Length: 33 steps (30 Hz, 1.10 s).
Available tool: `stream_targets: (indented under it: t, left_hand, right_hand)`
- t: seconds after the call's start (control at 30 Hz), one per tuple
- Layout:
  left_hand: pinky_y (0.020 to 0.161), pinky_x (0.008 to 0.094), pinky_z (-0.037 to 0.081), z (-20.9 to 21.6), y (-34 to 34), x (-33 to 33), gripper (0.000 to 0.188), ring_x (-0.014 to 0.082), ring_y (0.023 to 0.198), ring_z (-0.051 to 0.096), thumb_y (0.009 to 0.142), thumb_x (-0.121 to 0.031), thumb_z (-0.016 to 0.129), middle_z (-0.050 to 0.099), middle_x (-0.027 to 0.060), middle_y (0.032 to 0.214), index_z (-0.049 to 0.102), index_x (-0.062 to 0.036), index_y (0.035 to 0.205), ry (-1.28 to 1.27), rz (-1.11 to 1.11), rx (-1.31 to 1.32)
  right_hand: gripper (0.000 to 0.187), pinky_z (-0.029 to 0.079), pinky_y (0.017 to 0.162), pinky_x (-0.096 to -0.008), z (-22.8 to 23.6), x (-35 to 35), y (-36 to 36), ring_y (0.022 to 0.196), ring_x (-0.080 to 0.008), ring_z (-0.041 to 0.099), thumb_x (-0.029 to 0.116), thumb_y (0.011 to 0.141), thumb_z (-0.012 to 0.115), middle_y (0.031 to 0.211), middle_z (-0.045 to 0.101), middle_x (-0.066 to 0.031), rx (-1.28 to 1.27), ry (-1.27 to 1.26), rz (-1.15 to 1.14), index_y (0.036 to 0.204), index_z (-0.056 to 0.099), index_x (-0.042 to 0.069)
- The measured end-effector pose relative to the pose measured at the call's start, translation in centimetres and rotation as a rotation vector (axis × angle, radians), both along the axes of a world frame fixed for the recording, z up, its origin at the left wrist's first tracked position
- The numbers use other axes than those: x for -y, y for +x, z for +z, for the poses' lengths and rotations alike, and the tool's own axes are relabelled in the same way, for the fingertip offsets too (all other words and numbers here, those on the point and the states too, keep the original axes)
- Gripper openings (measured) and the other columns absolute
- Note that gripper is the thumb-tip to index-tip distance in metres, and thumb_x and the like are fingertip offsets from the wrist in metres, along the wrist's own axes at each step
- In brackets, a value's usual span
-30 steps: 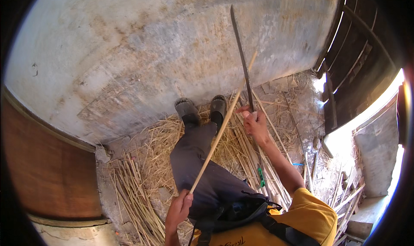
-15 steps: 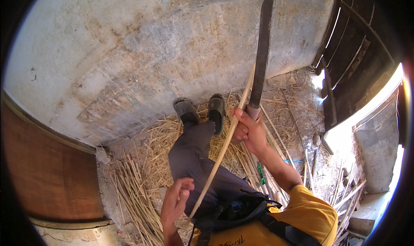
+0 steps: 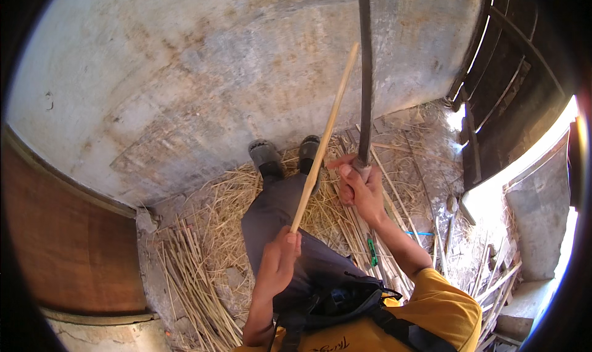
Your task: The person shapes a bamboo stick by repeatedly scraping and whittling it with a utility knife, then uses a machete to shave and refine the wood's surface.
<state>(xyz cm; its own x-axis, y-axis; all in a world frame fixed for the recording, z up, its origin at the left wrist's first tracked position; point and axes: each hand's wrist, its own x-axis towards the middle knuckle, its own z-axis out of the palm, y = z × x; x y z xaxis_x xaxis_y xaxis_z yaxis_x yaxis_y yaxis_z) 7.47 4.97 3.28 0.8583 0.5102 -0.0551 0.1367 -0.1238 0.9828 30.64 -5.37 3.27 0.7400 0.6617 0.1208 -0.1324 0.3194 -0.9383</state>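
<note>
A pale, slender wooden stick point(image 3: 325, 130), probably bamboo, slants up and away from me toward the wall. My left hand point(image 3: 280, 262) is closed round its lower end, over my dark trousers. In my right hand point(image 3: 362, 194) is the handle of a machete point(image 3: 366, 74), whose long dark blade points upward, seen nearly edge-on; its tip runs out of the picture. The right fingers wrap the handle, with the index finger stretched toward the stick. Stick and blade stand apart, the stick to the left.
A stained plaster wall point(image 3: 216, 74) rises ahead. Straw-like shavings point(image 3: 222, 204) cover the floor round my sandals point(image 3: 264, 151). Bundled sticks point(image 3: 191, 284) lie at left, others point(image 3: 493, 296) at right. A green-handled tool point(image 3: 372, 251) rests by my right forearm. A brown panel point(image 3: 74, 241) stands left.
My left hand has moved up and closed on the stick's lower end. The right hand has let the stick go and keeps the machete, its blade now turned more edge-on.
</note>
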Motion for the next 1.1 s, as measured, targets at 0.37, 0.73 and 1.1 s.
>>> stream_targets:
  t: [0.37,0.73,1.1]
  left_hand:
    - [0.059,0.0453,0.047,1.2,1.2,0.8,0.029,0.0369,0.063,0.065,0.116,-0.026,0.06,0.062,0.0206,0.072,0.06,-0.0003,0.103,0.376,0.138,-0.119]
    - [0.059,0.0552,0.05,0.4,0.6,1.5,0.026,0.0519,0.074,0.069,0.112,-0.024,0.066,0.065,0.0279,0.074,0.058,-0.0005,0.103,0.59,0.244,-0.145]
    - [0.061,0.0633,0.045,-0.5,0.5,1.7,0.029,0.0578,0.074,0.064,0.118,-0.027,0.053,0.062,0.0318,0.073,0.055,0.0,0.105,0.592,0.192,-0.277]
  right_hand:
    - [0.033,0.052,0.058,-0.0445,-4.6,2.3,1.3,0.063,-0.0379,0.068,0.019,0.074,0.091,0.069,0.064,-0.016,0.992,-0.356,-0.048,0.097,0.071,0.007]
    - [0.031,0.053,0.061,-0.0458,-5.1,0.9,2.5,0.066,-0.0397,0.07,0.016,0.069,0.087,0.07,0.067,-0.016,1.05,-0.397,-0.069,0.096,0.074,0.008]
    - [0.039,0.059,0.069,-0.049,-5.6,0.6,2.4,0.073,-0.0399,0.075,0.022,0.07,0.086,0.076,0.074,-0.0172,1.098,-0.494,-0.03,0.107,0.079,0.01]
